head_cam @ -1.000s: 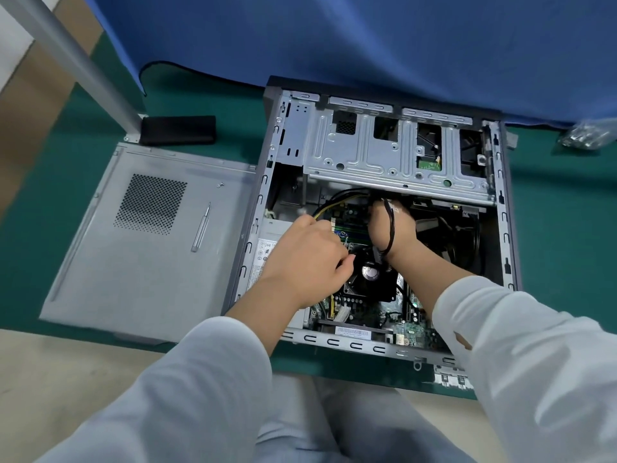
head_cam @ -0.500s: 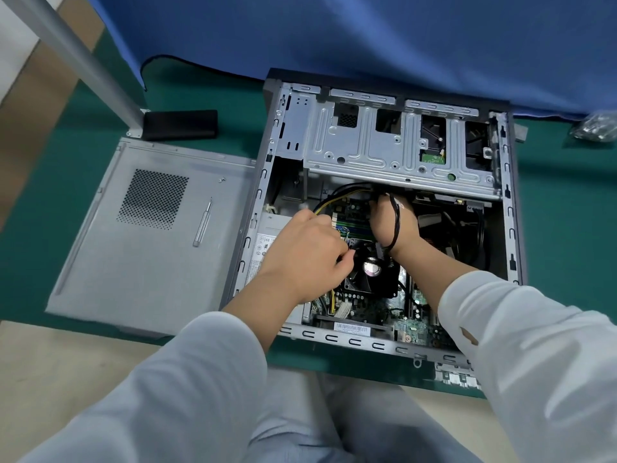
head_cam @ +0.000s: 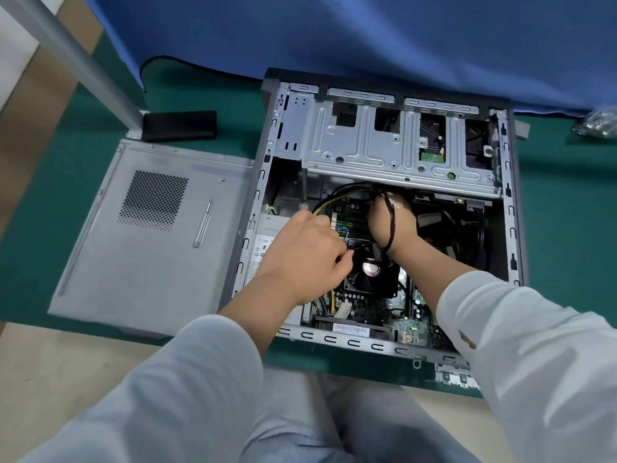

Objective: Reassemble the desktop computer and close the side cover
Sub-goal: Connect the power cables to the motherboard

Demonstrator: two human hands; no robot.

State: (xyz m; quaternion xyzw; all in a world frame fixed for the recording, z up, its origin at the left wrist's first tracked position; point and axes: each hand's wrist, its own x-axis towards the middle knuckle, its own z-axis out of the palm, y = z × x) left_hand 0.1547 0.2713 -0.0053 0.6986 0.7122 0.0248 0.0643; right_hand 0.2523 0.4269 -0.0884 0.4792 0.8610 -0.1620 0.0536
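The open desktop case (head_cam: 334, 339) lies on its side on the green mat. My left hand (head_cam: 307, 255) is curled at the left edge of the black CPU fan (head_cam: 372, 272), with thumb and fingers pinching the end of a black cable (head_cam: 390, 225). That cable loops over the back of my right hand (head_cam: 400, 225), which is curled round it just under the metal drive cage (head_cam: 394, 152); the fingertips are hidden. The grey side cover (head_cam: 150, 262) lies flat to the left of the case, detached.
A slim screwdriver (head_cam: 202, 223) rests on the side cover. A black box (head_cam: 180, 125) and a metal pole (head_cam: 76, 61) stand at the back left. Blue cloth (head_cam: 334, 35) hangs behind the case. A clear bag of small parts (head_cam: 597, 127) lies far right.
Both hands stay at the same spots inside the case. Only the view has shifted slightly.
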